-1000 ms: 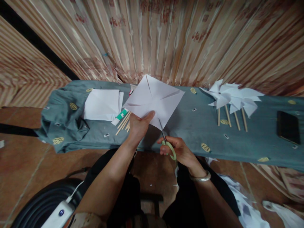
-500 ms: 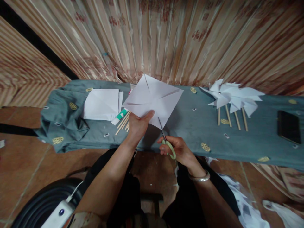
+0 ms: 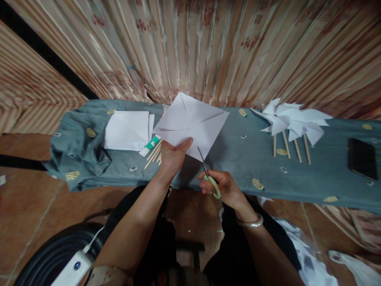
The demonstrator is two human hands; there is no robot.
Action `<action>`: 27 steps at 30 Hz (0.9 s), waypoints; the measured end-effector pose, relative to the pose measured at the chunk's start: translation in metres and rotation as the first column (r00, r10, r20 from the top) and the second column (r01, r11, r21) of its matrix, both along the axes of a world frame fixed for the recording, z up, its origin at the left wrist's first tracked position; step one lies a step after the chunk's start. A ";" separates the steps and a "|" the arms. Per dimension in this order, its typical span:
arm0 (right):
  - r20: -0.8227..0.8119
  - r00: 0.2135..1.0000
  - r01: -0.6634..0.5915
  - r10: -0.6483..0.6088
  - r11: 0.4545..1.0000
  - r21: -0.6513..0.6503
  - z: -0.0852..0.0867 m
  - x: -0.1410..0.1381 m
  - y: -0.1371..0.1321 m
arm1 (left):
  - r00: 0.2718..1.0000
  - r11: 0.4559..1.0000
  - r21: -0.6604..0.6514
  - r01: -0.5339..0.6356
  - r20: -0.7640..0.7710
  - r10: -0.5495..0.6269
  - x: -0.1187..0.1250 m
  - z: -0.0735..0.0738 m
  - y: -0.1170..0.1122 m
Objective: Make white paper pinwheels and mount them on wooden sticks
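Observation:
A square sheet of white paper [image 3: 198, 123] is held up over the table by my left hand [image 3: 173, 157], thumb on top and the other fingers hidden beneath. Slits run inward from several of its corners. My right hand [image 3: 222, 186] is closed around the green handles of a pair of scissors [image 3: 212, 185]. The blades lie at the paper's near corner, pointing toward its middle. Left of the paper are wooden sticks [image 3: 154, 153], a green and white tube or box [image 3: 150, 145] and a stack of white paper [image 3: 127, 130].
Finished white paper pinwheels [image 3: 297, 121] on wooden sticks lie on the right of the cloth-covered table [image 3: 253, 155], with a black phone [image 3: 362, 159] farther right. A pleated curtain [image 3: 202, 47] hangs behind. A white power strip [image 3: 74, 268] is at lower left.
Hardly anything differs. The paper has shifted very slightly to the left, and the scissors stay at its near corner.

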State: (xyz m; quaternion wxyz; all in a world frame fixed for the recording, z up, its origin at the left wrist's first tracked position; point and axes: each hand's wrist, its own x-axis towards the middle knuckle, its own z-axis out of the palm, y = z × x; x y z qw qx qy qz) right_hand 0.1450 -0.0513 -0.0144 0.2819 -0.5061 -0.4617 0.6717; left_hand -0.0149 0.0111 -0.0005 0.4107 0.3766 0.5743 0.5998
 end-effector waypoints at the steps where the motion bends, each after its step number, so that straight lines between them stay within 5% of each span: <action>1: 0.003 1.000 0.000 0.000 1.000 -0.002 0.000 0.000 0.000 | 1.000 1.000 0.002 0.002 0.001 -0.002 0.000 0.000 0.000; 17: 0.002 1.000 0.013 -0.013 1.000 0.003 -0.002 -0.001 -0.001 | 0.999 0.999 0.033 0.016 0.029 -0.017 0.000 0.000 0.000; 27: -0.035 0.996 -0.080 0.082 0.995 0.054 0.006 0.003 0.000 | 0.999 1.000 0.004 0.030 0.013 -0.030 -0.003 0.000 0.000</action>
